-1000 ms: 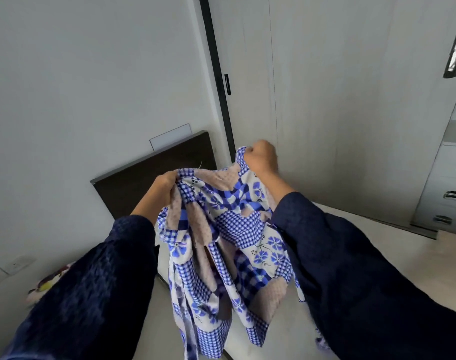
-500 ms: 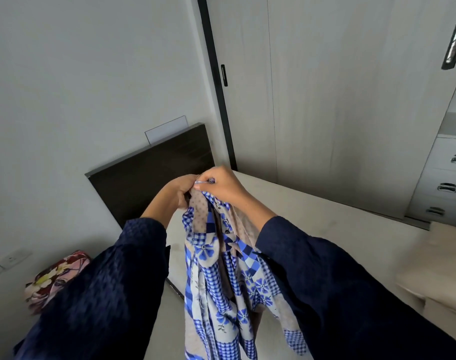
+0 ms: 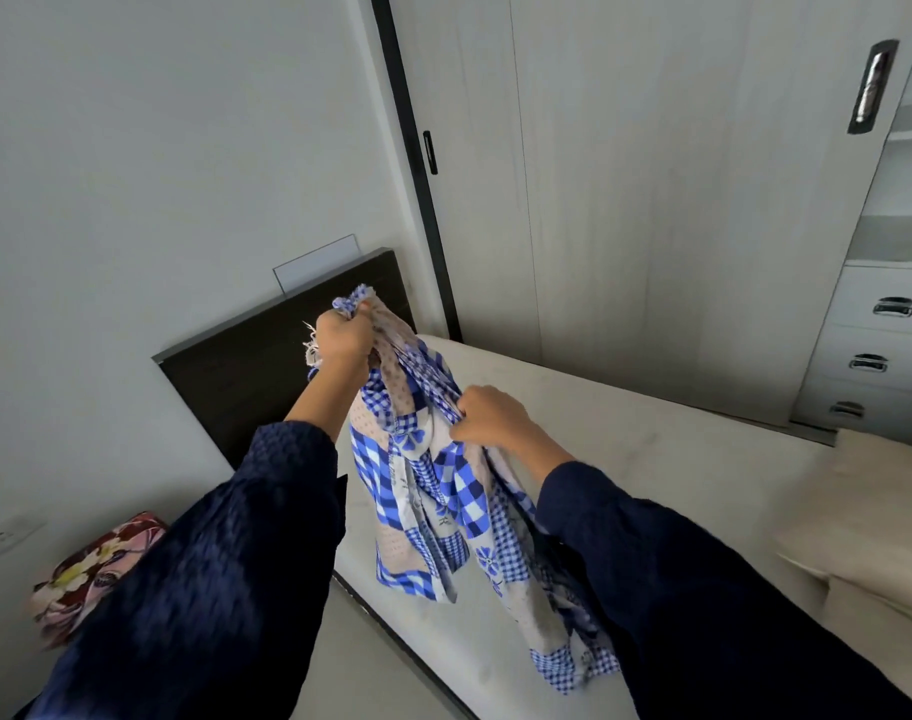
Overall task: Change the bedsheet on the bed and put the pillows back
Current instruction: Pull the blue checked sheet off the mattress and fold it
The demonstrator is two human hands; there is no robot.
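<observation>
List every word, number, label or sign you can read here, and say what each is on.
No text here can be read.
Sheet: small dark marks in the print, too blurred to tell whether they are letters.
Wall plate: blank.
Socket: too small to show any marking.

Pale wood-grain wardrobe (image 3: 651,200) fills far side, w/ black vertical strip (image 3: 407,122) at its L edge & recessed metal handle (image 3: 872,85) top R. R of wardrobe: drawer unit (image 3: 859,330), 3 metal pulls, open shelves (image 3: 895,236) above. L of wardrobe: plain grey-white wall (image 3: 158,148), dark headboard (image 3: 246,376) against it, socket (image 3: 7,532) low, far L. Light soft, even.
</observation>
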